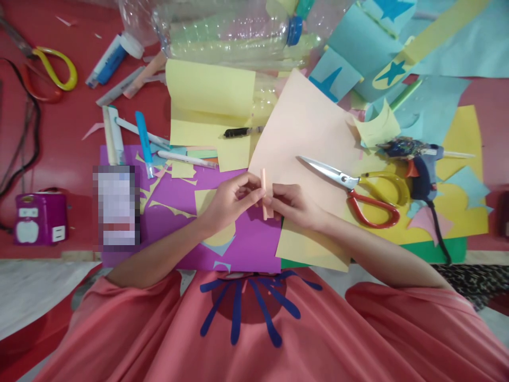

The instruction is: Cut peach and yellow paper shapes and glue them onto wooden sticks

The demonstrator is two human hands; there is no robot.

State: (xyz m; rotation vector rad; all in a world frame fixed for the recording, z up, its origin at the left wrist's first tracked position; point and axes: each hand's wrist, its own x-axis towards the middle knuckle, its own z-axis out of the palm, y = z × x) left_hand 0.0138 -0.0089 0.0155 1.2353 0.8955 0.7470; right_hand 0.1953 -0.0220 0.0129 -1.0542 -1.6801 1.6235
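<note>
Between my two hands is a small strip of peach paper (263, 178), its left edge rolled into a thin upright tube. The fingers of my left hand (240, 197) pinch the rolled edge. My right hand (294, 204) grips the flat side of the strip, thumb against the tube. A large peach sheet (296, 122) lies just beyond my hands. Scissors (348, 183) with a yellow and a red handle rest on it, to the right of my right hand. Beneath my hands is a purple sheet (250, 249).
A glue gun (421, 164) with its cord lies at the right. Clear plastic bottles (226, 34) and a blue paper construction (361, 40) stand at the back. Pens, paper scraps, a phone (117, 207), a purple box-shaped device (42, 218) and other scissors (55, 69) are at the left.
</note>
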